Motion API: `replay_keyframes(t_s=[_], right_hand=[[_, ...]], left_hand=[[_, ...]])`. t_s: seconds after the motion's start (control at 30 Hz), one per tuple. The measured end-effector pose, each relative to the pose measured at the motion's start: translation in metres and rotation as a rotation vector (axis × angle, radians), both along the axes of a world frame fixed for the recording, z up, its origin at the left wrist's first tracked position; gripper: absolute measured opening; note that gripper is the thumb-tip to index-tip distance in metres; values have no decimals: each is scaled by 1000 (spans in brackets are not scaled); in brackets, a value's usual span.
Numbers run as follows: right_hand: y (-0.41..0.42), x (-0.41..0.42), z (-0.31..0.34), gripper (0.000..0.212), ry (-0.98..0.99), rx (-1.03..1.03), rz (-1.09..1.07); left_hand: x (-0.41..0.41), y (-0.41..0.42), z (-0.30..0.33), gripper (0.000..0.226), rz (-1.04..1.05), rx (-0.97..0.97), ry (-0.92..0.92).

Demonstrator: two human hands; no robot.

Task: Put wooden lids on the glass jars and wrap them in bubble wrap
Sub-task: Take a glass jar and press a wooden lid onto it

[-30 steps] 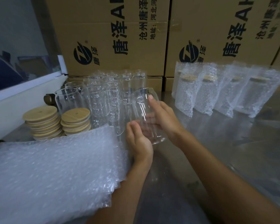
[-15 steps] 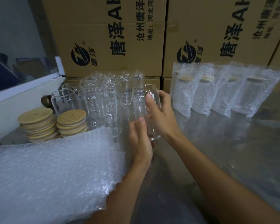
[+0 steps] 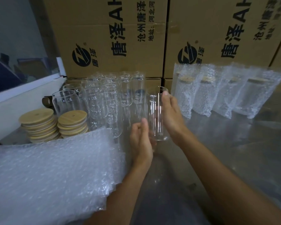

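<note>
Because the bubble wrap stack (image 3: 47, 172) lies nearest on our left, a sheet is within easy reach once a jar is lidded. Just beyond its far edge, our left hand (image 3: 142, 140) is loosely curled beside the foot of the glass jar (image 3: 156, 114), its thumb raised; whether it touches the glass we cannot tell. Our right hand (image 3: 171, 116) wraps the jar's far side, fingertips up by the rim, gripping it above the steel tabletop (image 3: 234, 159). The jar stands nearly upright, long axis vertical, open mouth up and leaning slightly away from us, which we judge suits a lid being dropped on. To the left, two stacks of wooden lids (image 3: 55, 125) sit beside the cluster of bare jars (image 3: 107, 101). Right of our hands, the wrapped jars (image 3: 225, 93) stand in a row against the cardboard boxes (image 3: 113, 36).
</note>
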State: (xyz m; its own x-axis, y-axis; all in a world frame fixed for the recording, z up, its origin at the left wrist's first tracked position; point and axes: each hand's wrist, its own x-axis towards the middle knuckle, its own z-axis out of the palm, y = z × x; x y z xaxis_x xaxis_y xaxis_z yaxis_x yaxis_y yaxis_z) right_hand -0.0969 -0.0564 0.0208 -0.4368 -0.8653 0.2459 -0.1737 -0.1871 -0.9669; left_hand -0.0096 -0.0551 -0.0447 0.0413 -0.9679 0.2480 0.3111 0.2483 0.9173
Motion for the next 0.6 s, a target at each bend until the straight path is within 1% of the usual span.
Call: replay_keyframes(t_s=[0.07, 0.1, 0.17, 0.23, 0.3, 0.4, 0.43, 0.53, 0.6], right_hand=[[0, 0, -2, 63, 35, -15, -44], [0, -1, -2, 62, 29, -20, -31], [-1, -3, -2, 62, -31, -4, 43], [0, -5, 0, 71, -64, 38, 119], [-1, -8, 1, 77, -130, 80, 187], [1, -12, 2, 72, -307, 122, 309], [1, -14, 1, 68, -338, 130, 332], [-2, -15, -1, 62, -370, 123, 294], [-3, -12, -1, 63, -351, 103, 217]], left_hand=[[-1, 1, -3, 60, 6, -58, -96], [-2, 1, -4, 60, 12, -70, -123], [-2, 0, -6, 52, 32, -91, -106], [-1, 0, -4, 46, 26, -93, -62], [0, 0, -3, 51, -17, -59, -33], [-1, 0, 0, 62, -102, 34, 13], [-2, -1, 0, 66, -122, 59, 6], [-3, -4, -3, 75, -129, 119, -65], [-3, -5, -4, 71, -51, 127, -87]])
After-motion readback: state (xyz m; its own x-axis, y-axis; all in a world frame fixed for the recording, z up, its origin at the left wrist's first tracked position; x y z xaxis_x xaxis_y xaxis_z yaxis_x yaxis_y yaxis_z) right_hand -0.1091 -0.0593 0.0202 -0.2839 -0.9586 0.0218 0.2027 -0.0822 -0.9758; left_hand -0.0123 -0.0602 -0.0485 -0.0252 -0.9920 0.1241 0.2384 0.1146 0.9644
